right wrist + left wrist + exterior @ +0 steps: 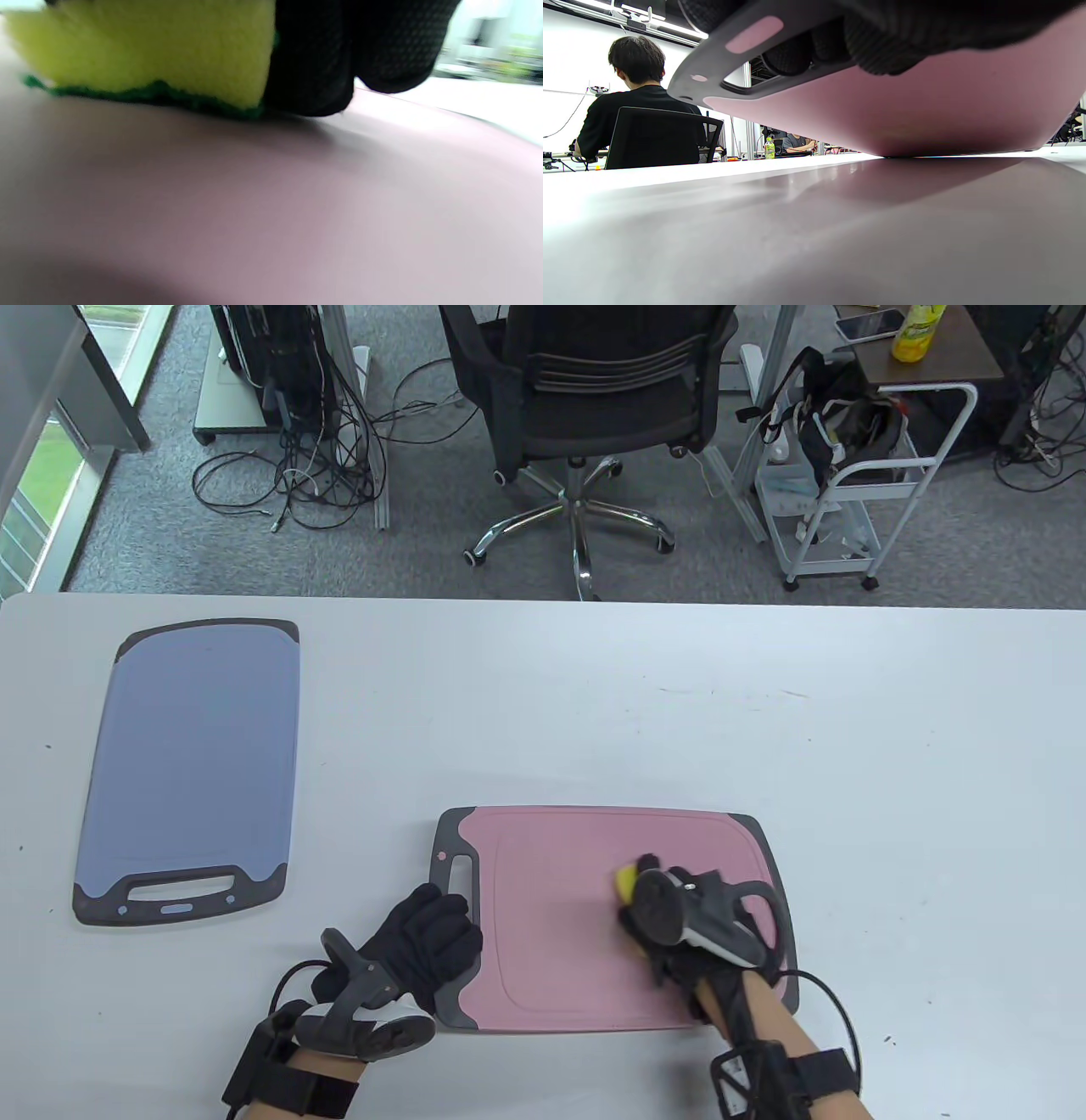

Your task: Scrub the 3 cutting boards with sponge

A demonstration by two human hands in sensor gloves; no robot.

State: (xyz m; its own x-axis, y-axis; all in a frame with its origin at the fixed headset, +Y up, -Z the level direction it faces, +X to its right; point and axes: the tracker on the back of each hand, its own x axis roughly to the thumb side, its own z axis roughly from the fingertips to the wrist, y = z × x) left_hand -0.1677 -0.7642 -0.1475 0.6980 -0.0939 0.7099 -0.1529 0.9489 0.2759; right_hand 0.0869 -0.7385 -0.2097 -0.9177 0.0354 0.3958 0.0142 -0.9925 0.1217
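Observation:
A pink cutting board (560, 916) with grey ends lies at the table's front centre. My left hand (428, 937) grips its left end by the handle slot; in the left wrist view that end of the pink board (925, 110) is tilted up off the table with my fingers (874, 55) curled round its edge. My right hand (645, 920) holds a yellow sponge (626, 882) on the board's right half. The right wrist view shows the sponge (148, 46), green side down, pressed on the pink surface (271, 203) by my fingers (314, 59). A blue cutting board (195, 763) lies flat at far left.
The white table (679, 712) stretches bare behind the boards. Beyond its far edge stand an office chair (585, 398) and a white cart (857, 475). A seated person (636, 106) and a green bottle (770, 148) show far off in the left wrist view.

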